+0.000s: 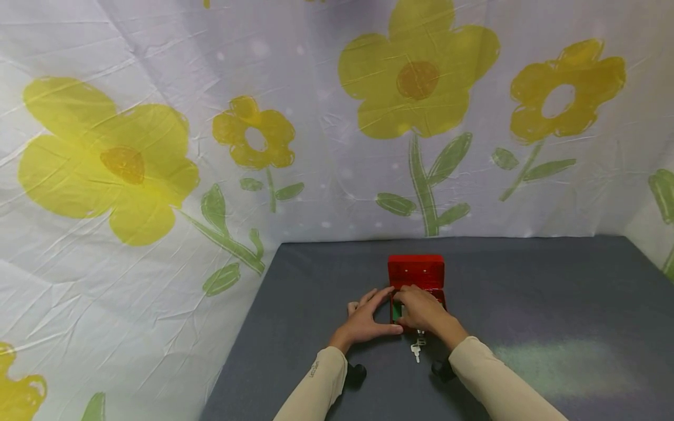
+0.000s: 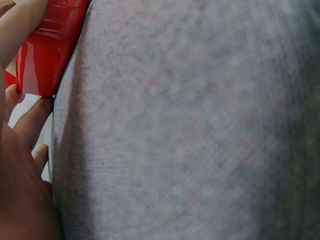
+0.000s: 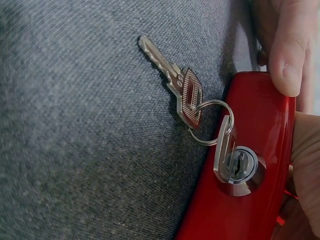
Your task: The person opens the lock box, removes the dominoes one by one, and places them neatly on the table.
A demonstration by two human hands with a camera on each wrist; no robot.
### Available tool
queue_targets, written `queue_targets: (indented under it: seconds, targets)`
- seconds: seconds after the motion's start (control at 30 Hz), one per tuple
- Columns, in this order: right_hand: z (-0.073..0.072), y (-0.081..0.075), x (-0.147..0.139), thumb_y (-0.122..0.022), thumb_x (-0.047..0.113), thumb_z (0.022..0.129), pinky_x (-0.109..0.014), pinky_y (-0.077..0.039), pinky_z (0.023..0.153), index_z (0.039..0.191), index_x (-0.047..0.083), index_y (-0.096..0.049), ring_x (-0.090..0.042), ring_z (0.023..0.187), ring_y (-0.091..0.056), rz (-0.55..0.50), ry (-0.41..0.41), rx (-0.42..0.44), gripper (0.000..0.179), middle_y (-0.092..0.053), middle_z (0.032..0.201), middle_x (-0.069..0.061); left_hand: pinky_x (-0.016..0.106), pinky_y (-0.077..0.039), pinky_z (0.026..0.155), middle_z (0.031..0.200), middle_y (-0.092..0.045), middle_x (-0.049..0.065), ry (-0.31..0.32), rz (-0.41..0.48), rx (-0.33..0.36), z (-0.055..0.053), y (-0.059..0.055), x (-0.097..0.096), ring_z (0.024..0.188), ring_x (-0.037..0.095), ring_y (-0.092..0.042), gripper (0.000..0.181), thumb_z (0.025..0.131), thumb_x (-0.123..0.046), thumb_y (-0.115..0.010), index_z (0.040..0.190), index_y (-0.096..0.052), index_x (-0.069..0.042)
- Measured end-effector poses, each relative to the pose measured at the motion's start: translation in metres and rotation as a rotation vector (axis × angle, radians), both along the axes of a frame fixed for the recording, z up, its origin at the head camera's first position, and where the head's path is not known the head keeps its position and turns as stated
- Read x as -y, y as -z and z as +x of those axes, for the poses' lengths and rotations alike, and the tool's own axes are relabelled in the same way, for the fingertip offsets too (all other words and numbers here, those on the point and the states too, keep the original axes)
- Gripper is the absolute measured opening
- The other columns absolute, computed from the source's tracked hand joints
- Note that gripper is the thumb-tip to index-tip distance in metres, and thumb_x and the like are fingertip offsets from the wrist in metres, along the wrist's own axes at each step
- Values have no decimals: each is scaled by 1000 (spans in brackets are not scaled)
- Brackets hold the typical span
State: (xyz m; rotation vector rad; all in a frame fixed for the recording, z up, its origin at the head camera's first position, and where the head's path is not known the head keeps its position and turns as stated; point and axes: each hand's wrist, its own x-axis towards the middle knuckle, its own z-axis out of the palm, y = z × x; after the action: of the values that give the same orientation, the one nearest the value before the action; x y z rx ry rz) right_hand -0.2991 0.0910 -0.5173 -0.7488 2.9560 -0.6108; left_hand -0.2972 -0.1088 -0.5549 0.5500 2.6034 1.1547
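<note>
A small red metal cash box (image 3: 260, 110) sits on the table with its lid (image 1: 416, 271) raised at the back. My left hand (image 1: 363, 321) spans its left side, thumb at the front corner and fingers toward the back corner, holding the box. My right hand (image 1: 423, 310) reaches down into the box with bent fingers; I cannot tell what the fingertips hold, as the hand hides them. Something green (image 1: 396, 311) shows inside at the left. One key (image 3: 225, 150) is in the front lock (image 3: 243, 165), and a second key (image 3: 187, 97) hangs from the same ring onto the table.
The dark grey table (image 1: 316, 275) extends around the box. Behind and to the left hangs a white cloth (image 1: 326, 175) with yellow flowers. Dark wrist-camera mounts (image 1: 356, 374) sit under both sleeves, close to the tabletop.
</note>
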Motion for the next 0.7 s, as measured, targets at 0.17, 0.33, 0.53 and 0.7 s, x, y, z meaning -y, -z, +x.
queue_targets:
  seconds: [0.17, 0.33, 0.53, 0.7]
  targets:
    - [1, 2, -1, -89, 19, 77, -48, -53, 94, 116, 4, -73, -28, 102, -63, -25, -3, -8, 45, -69, 108, -8, 46, -29, 92, 167, -31, -4, -6, -6, 1, 0, 0, 0, 151, 32, -15, 91, 79, -59, -81, 154, -31, -53]
    - [3, 4, -2, -88, 17, 77, -49, -53, 92, 117, 4, -73, -29, 103, -64, -57, -13, -23, 44, -69, 108, -9, 47, -29, 94, 166, -31, -6, -8, -21, -7, 0, 4, 1, 152, 30, -16, 90, 79, -59, -81, 153, -29, -56]
    - [4, 5, -5, -88, 17, 78, -48, -53, 91, 116, 3, -73, -29, 103, -65, -78, -22, -49, 43, -69, 110, -9, 53, -28, 100, 167, -30, -4, -1, -8, -8, -1, 4, 1, 154, 28, -15, 89, 79, -62, -80, 152, -30, -57]
    - [3, 7, -7, -86, 15, 79, -46, -53, 90, 117, 3, -73, -27, 101, -65, -98, -26, -51, 42, -69, 110, -9, 52, -27, 101, 166, -32, -9, 5, -7, -12, -2, 3, 0, 155, 26, -16, 89, 79, -62, -80, 153, -30, -56]
